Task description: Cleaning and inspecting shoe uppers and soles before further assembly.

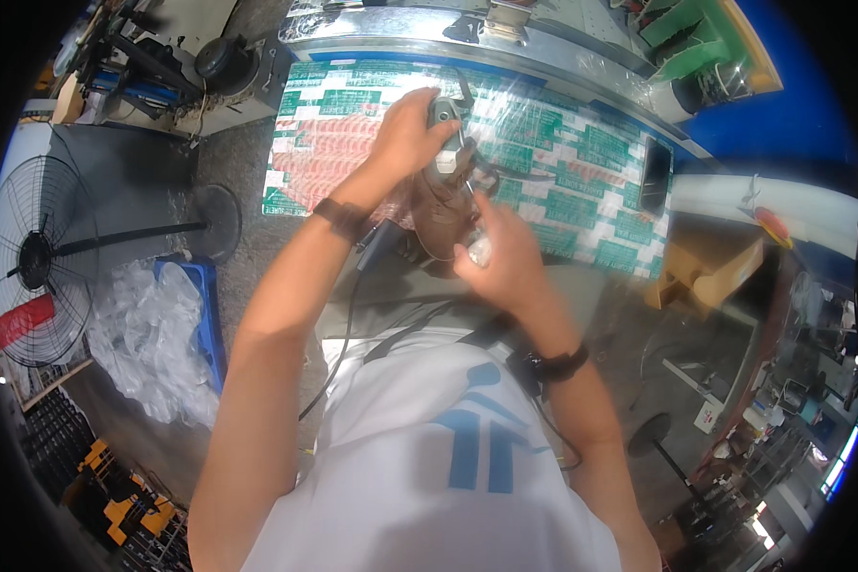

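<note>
at the far left, a black wire-caged pedestal fan (36, 250) is stood on the floor, and beside it crumpled clear plastic (153, 348) is kept in a blue crate (203, 310), probably so that it is contained. farther right, a black cord (353, 319) is led up to a dark, handle-like piece (379, 245) near the left forearm.

a grey housing (445, 157) is held above the near middle of the tabletop (591, 212), which is covered with green-and-white printed sheeting, perhaps for protection. the housing is gripped from the left and above by the left hand (412, 141), its fingers and thumb curled about it, seemingly so that it is steadied. below the housing, a brown piece (439, 217) is seen between the hands; by blur, its kind and attachment cannot be told.

by the right hand (507, 255), a slim-shafted tool (468, 189), likely a screwdriver, is pinched between thumb and curled fingers, its shaft pointed up toward the housing, apparently for aim; contact cannot be made out. near the tabletop's right end, a dark phone (655, 174) is laid flat, seemingly out of the way.
</note>
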Available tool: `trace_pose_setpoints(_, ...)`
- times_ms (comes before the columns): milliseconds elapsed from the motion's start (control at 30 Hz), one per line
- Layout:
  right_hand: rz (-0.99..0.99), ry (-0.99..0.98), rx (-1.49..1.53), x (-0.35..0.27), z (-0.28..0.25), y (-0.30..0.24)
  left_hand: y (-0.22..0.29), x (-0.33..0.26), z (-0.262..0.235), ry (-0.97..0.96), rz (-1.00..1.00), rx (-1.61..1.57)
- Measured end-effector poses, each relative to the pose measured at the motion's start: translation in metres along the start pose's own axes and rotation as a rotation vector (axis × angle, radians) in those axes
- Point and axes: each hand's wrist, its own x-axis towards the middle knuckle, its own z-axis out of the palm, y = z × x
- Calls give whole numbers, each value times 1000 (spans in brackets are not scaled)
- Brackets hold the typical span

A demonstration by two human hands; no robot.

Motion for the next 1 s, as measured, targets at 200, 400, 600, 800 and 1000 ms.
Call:
trace_pose_setpoints(200, 96, -134, -209, -38, -25, -38, 9, -1, -17, -148, -224, -6)
trace_pose_setpoints(400, 9, -58, -63, -46, -30, -23, -13, 9, -7, -188, -218, -199)
trace_pose_setpoints(600, -136, -66, -62, 6, 14, -26, -16, 3, -6, -291, -227, -266)
trace_pose_setpoints(800, -77, -85, -177, 10, 25, -20, -18, -4, -12, -249, -224, -256)
trace_pose_setpoints(1000, 60, -16, 117, 12, 32, -33, -2, 0, -13, -269, -258, -259)
